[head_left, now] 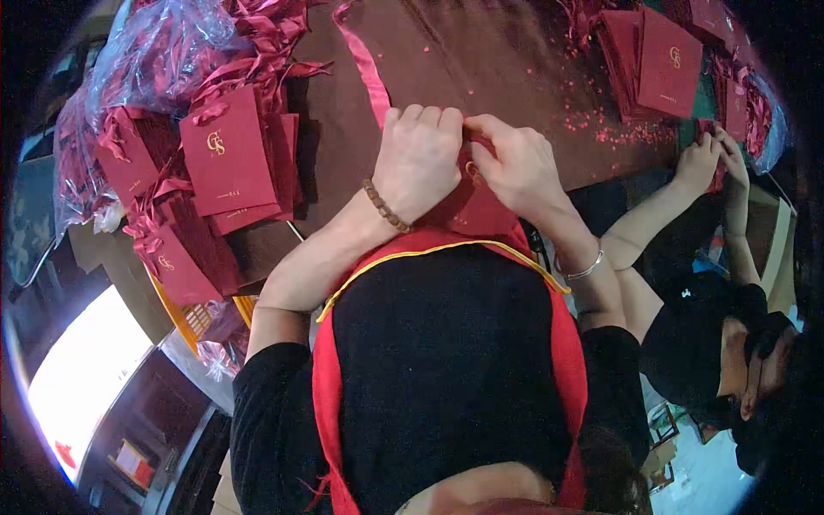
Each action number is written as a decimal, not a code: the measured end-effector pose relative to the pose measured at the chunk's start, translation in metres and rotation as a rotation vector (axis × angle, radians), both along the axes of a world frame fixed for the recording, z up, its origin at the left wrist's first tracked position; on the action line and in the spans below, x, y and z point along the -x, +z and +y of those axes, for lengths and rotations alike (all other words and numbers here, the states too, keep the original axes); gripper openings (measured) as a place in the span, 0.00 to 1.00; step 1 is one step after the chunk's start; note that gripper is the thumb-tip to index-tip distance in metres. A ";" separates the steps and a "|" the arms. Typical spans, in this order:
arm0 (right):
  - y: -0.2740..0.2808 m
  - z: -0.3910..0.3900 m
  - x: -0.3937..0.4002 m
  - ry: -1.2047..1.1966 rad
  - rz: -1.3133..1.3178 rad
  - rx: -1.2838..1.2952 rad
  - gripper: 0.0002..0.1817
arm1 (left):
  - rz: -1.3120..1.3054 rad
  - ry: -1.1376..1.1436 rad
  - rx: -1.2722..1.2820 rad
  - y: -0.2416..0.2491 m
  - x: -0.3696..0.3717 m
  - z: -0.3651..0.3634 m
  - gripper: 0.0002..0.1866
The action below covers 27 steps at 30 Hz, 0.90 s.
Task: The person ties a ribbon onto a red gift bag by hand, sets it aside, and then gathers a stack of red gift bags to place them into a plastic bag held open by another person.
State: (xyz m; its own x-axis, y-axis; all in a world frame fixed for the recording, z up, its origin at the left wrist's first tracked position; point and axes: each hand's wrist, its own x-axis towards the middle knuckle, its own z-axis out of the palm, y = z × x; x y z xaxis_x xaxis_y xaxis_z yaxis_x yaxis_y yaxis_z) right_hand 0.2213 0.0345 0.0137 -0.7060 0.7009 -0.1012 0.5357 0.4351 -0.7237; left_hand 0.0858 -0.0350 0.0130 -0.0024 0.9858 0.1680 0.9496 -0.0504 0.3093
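Close to my body, a dark red paper gift bag (470, 211) with a gold logo is held in both hands at the table's front edge. The fingers of my left hand (419, 163) curl closed over the bag's upper left part. From beneath that hand a red ribbon (364, 69) runs away across the table. My right hand (521, 167) is closed at the bag's upper right, thumb and index finger bent together beside the logo. What the fingertips pinch is largely hidden by the hands.
Stacked red gift bags (227, 159) with ribbons lie at the left beside clear plastic wrap (163, 51). Another bag stack (669, 64) stands at the far right. Red bits (631, 133) litter the brown tabletop (506, 51). A co-worker's hands (708, 159) work at the right.
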 end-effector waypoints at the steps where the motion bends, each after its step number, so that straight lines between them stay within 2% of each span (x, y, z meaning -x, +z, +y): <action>1: -0.002 0.003 0.001 0.005 0.002 0.034 0.14 | 0.002 0.001 -0.001 -0.002 0.001 0.001 0.07; 4: -0.006 0.008 0.003 0.020 -0.036 0.065 0.14 | -0.099 -0.022 -0.002 -0.008 0.005 0.001 0.05; 6: -0.006 0.010 0.000 0.049 0.118 0.255 0.15 | -0.082 -0.027 -0.041 -0.004 0.004 0.000 0.06; 7: -0.005 0.012 -0.003 0.038 0.105 0.304 0.16 | -0.069 -0.026 -0.080 -0.002 0.004 0.000 0.06; 8: -0.005 0.012 -0.004 0.039 0.108 0.305 0.16 | -0.127 -0.034 -0.138 -0.006 0.005 -0.001 0.05; 11: -0.013 0.011 -0.008 0.038 0.056 0.228 0.16 | -0.453 -0.038 -0.100 -0.016 0.008 -0.003 0.05; 13: -0.011 0.013 -0.008 0.054 0.048 0.229 0.16 | -0.498 -0.069 -0.078 -0.014 0.014 -0.001 0.07; 16: -0.002 0.011 -0.005 0.080 0.031 0.270 0.15 | -0.526 0.026 0.013 -0.003 0.024 0.003 0.09; 19: -0.002 0.011 -0.005 0.117 0.115 0.242 0.14 | -0.281 -0.035 0.074 0.004 0.035 0.002 0.10; 20: -0.002 0.009 -0.004 0.119 0.114 0.243 0.14 | -0.308 -0.034 0.161 0.007 0.037 0.003 0.10; 22: -0.002 0.006 -0.001 0.090 0.104 0.185 0.12 | -0.311 -0.097 0.125 0.006 0.042 0.007 0.10; 23: -0.001 0.003 -0.001 0.111 0.032 0.039 0.11 | -0.360 -0.116 0.185 0.003 0.048 0.009 0.08; 24: 0.000 0.002 -0.001 0.113 0.033 0.038 0.11 | -0.458 -0.112 0.265 0.000 0.055 0.012 0.08; 25: 0.001 0.001 -0.002 0.142 0.013 -0.087 0.11 | -0.554 -0.111 0.344 -0.003 0.062 0.017 0.09; 26: 0.001 0.000 -0.003 0.170 -0.008 -0.211 0.11 | -0.560 -0.148 0.413 -0.007 0.071 0.023 0.13; 27: 0.000 -0.003 -0.002 0.163 0.037 -0.248 0.10 | -0.463 -0.219 0.450 -0.008 0.073 0.029 0.12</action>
